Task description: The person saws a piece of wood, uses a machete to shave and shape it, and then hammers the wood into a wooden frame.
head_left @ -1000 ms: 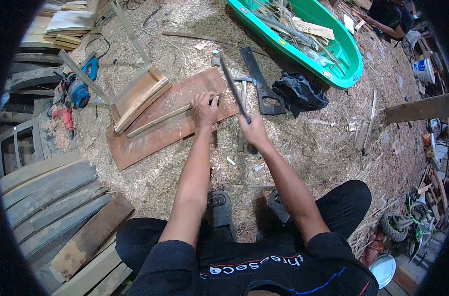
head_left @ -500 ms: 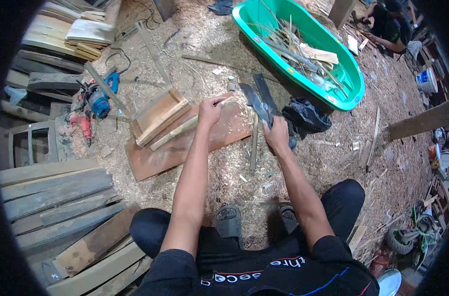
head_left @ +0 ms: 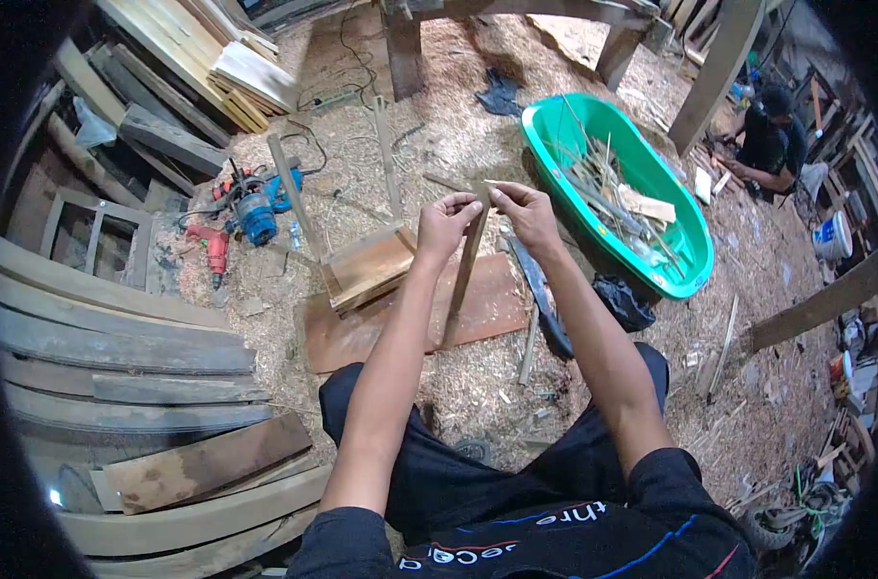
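A narrow wooden strip point(head_left: 465, 275) stands nearly upright, its lower end over the reddish-brown board point(head_left: 362, 333) on the floor. Close to its top end, my left hand point(head_left: 446, 230) pinches the strip between thumb and fingers. My right hand point(head_left: 528, 218) is closed at the same end from the other side, thumb and fingertip on the tip. Below my right forearm lies a long dark blade tool point(head_left: 537, 286), apart from both hands and partly hidden. A small wooden frame piece point(head_left: 367, 265) rests at the board's left part.
A green plastic tub point(head_left: 685, 275) holds wood scraps, with a black plastic bag point(head_left: 624, 301) beside it. Power tools, one blue point(head_left: 258, 218) and one red point(head_left: 210, 253), lie left. Planks point(head_left: 130, 347) are stacked left. Another person point(head_left: 772, 145) crouches far right. Shavings cover the floor.
My right hand has let go of the dark blade and joined my left hand at the strip. The strip has been raised from lying over the board to nearly upright. The view has shifted.
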A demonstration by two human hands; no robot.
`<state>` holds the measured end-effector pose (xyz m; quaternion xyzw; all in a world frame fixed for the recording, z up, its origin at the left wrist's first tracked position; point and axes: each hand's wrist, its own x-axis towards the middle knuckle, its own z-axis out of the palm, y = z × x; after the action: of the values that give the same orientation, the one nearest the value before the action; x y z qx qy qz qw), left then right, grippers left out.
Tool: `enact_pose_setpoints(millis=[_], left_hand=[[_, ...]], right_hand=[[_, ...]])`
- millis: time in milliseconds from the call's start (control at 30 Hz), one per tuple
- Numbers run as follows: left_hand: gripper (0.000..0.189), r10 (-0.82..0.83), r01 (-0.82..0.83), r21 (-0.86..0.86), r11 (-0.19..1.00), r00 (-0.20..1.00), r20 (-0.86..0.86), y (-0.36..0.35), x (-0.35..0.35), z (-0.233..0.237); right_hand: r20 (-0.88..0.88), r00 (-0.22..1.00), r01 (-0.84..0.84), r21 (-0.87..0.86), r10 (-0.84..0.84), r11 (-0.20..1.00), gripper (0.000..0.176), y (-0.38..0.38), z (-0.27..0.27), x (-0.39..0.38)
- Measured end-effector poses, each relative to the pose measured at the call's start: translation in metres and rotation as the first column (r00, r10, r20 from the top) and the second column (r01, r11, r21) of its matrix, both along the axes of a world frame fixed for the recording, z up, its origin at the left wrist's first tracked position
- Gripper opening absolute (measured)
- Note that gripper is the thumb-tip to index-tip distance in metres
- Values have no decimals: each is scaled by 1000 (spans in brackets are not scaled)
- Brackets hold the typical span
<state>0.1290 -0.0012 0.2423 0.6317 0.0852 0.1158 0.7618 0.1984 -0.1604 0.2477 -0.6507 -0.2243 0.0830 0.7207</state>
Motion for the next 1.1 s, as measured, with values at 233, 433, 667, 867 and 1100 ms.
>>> enact_pose_setpoints(millis=[233,433,667,867,1100], left_hand=[[17,-1,-7,60,998,993,121,7,-11,20],[15,-89,89,10,996,960,267,3,-22,15],[56,-60,66,-17,998,964,259,-32,-37,2],[56,-88,72,90,993,979,182,-51,-46,20],[47,-60,-42,441,897,975,214,-75,-52,12]], right_hand=[[15,998,-56,10,55,998,27,4,39,-9],[186,970,-159,16,153,987,27,1,41,-20],[295,951,198,-371,-87,907,27,-47,-9,-15],[118,992,89,-878,32,470,47,-156,-196,-29],[232,973,214,-906,6,366,59,-162,-242,-82]])
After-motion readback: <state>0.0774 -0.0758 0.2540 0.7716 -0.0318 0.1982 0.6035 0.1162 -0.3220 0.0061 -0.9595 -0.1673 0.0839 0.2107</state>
